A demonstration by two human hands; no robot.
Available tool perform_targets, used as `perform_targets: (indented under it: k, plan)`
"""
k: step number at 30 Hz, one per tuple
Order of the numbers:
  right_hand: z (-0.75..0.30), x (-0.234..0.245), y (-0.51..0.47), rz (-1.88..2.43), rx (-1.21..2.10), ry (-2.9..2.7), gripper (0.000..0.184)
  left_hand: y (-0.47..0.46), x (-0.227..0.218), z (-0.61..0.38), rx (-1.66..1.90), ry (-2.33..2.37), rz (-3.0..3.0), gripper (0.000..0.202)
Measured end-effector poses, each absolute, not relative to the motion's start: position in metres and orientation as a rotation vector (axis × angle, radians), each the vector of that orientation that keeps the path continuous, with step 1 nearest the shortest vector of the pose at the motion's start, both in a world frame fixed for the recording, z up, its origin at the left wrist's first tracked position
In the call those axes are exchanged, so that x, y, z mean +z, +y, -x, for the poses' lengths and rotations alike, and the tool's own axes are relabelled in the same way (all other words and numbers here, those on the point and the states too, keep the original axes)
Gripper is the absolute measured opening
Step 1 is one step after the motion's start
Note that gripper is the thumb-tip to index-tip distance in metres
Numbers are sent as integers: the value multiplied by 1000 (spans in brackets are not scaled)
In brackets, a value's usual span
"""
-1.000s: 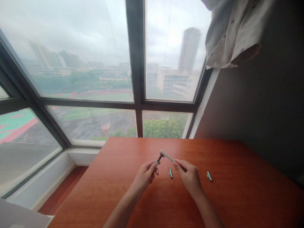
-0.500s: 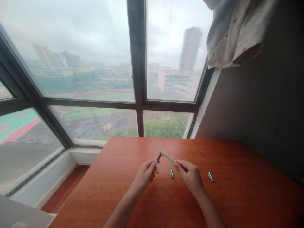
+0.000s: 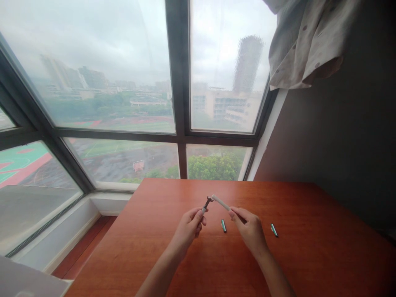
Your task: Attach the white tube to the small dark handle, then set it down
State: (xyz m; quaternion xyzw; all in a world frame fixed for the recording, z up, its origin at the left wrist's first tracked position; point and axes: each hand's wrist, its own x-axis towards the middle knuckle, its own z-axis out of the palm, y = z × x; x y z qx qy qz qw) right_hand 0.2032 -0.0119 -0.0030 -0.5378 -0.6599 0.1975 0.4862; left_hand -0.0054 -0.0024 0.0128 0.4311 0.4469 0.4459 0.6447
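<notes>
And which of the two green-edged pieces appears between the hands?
The left piece; the right piece appears to the right of the right hand.

1. Desk (image 3: 216, 264): wood-grained, smooth, satin, soft sheen toward the far edge.
2. Handle (image 3: 204, 207): smooth pale grip; dark neck, plastic or metal, cannot tell.
3. Stick (image 3: 222, 203): plastic-looking, smooth, matt.
4. Left piece (image 3: 223, 225) and right piece (image 3: 274, 230): plastic-looking, bright highlights.
5. Shirt (image 3: 305, 45): cloth, matt, creased.
6. Pane (image 3: 108, 49): glass, hazy.
7. Frame (image 3: 177, 82): metal-looking, matt.
8. Wall (image 3: 334, 132): matt.
</notes>
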Motion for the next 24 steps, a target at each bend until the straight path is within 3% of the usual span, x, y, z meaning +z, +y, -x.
perform_targets:
  k: [24]
  plan:
    - [-205, -6, -10, 1305, 430, -1626, 29, 0, 11, 4, 1006, 1030, -1008, 47]
